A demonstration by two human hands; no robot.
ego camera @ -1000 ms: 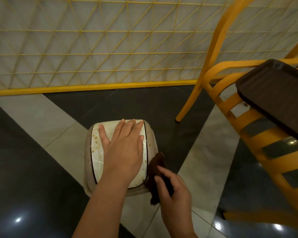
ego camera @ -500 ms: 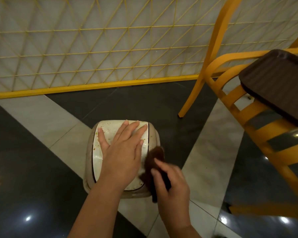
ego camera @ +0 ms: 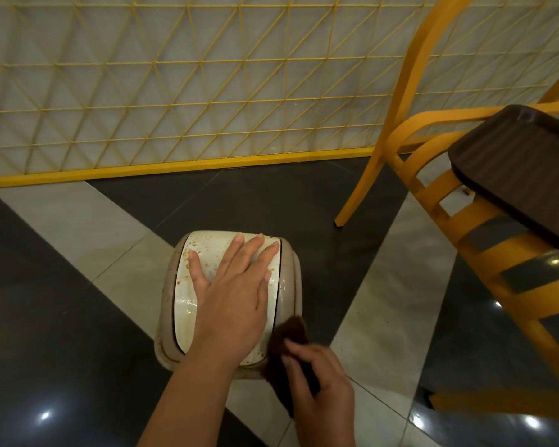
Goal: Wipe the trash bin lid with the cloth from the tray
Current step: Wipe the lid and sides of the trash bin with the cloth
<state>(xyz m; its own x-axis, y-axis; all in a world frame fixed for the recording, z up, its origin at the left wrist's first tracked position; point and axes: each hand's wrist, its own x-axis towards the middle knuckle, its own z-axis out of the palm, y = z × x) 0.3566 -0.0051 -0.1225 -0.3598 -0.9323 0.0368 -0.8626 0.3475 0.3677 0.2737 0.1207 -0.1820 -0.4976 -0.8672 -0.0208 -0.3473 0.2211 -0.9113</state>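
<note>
since half a second ago the cloth and right hand have slid nearer along the bin's right edge. right hand: fingers curled, gripping cloth. left hand: fingers spread flat on stained lid. tray: on yellow chair, far right.

Prob. food court/eatery: yellow chair, serving tray, tiled floor.
</note>
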